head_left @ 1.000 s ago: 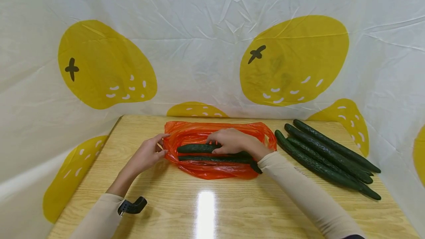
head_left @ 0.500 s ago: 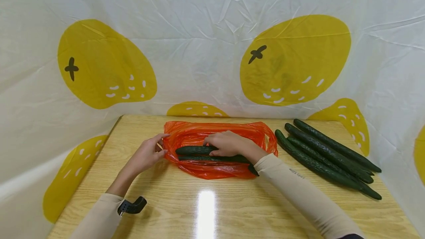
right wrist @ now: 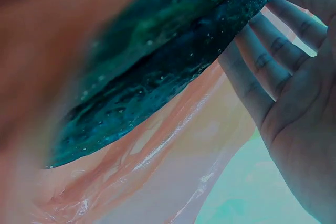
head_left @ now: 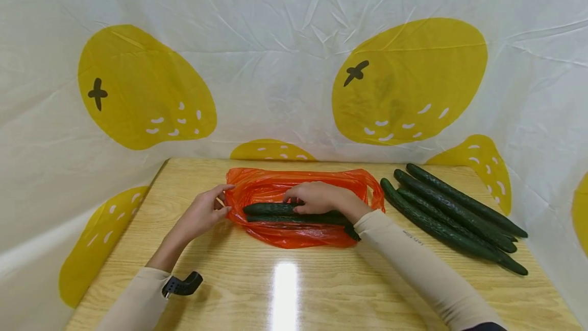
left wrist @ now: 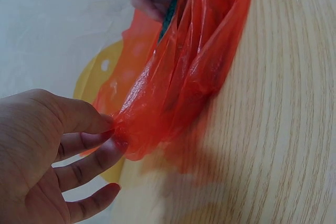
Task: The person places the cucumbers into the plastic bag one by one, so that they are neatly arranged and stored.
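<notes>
A red plastic bag [head_left: 285, 239] lies on its side on the wooden table, its mouth spread open. Two dark green cucumbers lie side by side inside it, a rear cucumber [head_left: 262, 209] and a front cucumber [head_left: 275, 218]. At the bag's left end my left hand [head_left: 202, 213] pinches the film between thumb and fingers, as the left wrist view also shows. My right hand [head_left: 319, 198] reaches into the mouth and holds the rear cucumber, thumb on the near side and fingers on the far side. The right forearm covers the cucumbers' right ends.
To the right of the bag, several long cucumbers [head_left: 452, 213] lie in a slanted pile on the table [head_left: 229, 290]. A white cloth [head_left: 275, 91] with yellow fruit prints hangs behind and at both sides. A black wrist device [head_left: 184, 285] juts from the left sleeve.
My right hand and the rear cucumber have shifted slightly left and down in the bag. The left hand has kept its pinch at the bag's left end.
</notes>
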A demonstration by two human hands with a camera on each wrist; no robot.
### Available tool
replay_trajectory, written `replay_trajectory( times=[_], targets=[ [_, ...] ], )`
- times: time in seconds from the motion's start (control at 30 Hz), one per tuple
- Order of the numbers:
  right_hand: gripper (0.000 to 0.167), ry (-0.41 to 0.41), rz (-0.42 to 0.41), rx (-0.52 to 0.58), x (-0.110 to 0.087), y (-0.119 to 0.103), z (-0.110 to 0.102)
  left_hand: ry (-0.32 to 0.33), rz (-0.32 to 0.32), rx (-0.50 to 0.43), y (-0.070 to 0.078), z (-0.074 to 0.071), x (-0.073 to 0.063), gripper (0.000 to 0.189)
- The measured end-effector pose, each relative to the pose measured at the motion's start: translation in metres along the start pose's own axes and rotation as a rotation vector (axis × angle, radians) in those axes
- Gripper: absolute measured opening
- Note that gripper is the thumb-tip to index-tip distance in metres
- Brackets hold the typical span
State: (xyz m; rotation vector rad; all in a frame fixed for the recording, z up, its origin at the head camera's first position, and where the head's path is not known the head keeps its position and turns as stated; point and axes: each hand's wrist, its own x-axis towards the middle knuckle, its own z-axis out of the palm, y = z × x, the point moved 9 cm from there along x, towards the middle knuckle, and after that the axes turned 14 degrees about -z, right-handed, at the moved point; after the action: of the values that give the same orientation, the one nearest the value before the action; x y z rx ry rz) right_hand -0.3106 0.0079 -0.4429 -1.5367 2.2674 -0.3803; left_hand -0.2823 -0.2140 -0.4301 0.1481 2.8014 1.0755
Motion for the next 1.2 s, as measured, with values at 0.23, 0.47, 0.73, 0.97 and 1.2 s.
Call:
replay_trajectory(
  times=[0.23,0.47,0.73,0.97,1.2],
  targets=[
    [0.039,-0.011,0.018,-0.005,-0.003,0.004,0.001,-0.001,0.002,-0.002,0.000,0.001,0.000,0.055],
    [0.039,0.007,0.004,0.006,-0.006,0.008,0.000,-0.009,0.001,-0.009,-0.001,0.001,0.001,0.055],
    [0.039,0.022,0.007,-0.011,-0.012,0.011,0.002,-0.015,0.003,-0.016,-0.001,0.003,0.001,0.056],
    [0.038,0.044,0.009,-0.021,-0.017,0.012,0.003,-0.005,0.001,0.002,-0.001,0.003,0.002,0.056],
    [0.036,0.097,-0.028,0.082,-0.027,0.014,-0.004,0.002,0.005,0.011,0.000,0.003,0.001,0.056]
  ],
)
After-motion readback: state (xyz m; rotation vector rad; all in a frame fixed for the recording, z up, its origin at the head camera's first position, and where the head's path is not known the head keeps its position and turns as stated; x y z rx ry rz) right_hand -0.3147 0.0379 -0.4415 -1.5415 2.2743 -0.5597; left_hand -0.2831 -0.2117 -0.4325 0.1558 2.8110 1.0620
